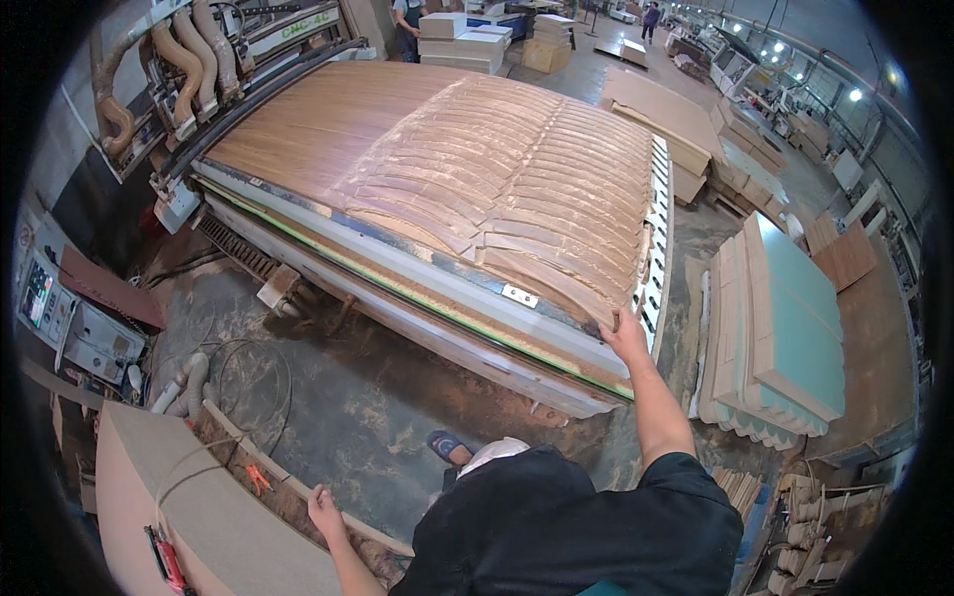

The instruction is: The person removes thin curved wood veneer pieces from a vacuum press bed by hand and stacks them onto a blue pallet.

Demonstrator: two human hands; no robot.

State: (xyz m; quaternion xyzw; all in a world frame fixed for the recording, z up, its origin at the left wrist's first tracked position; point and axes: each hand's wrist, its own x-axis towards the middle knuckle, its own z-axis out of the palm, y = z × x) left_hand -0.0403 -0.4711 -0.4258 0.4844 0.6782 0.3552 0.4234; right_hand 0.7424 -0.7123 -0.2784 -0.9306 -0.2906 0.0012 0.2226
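Note:
At the near right corner of a large cutting-machine bed (437, 298), my right hand (624, 336) reaches out with its arm stretched. Its fingers are closed at the edge of the cut wood-grain panel (556, 189); what they pinch is too small to make out. Long curved strips are cut across much of the panel, with pale sawdust along the cuts, while its far left part looks uncut. My left hand (325, 512) hangs low beside a pale board (229, 507), fingers loosely bent and apart, with nothing visible in them.
Hoses (184, 70) and the machine head stand at the far left, above a control panel (75, 308). A stack of pale green-topped boards (785, 318) is at the right. An orange tool (258, 479) and a red tool (169, 561) lie lower left. A person (408, 25) stands far back.

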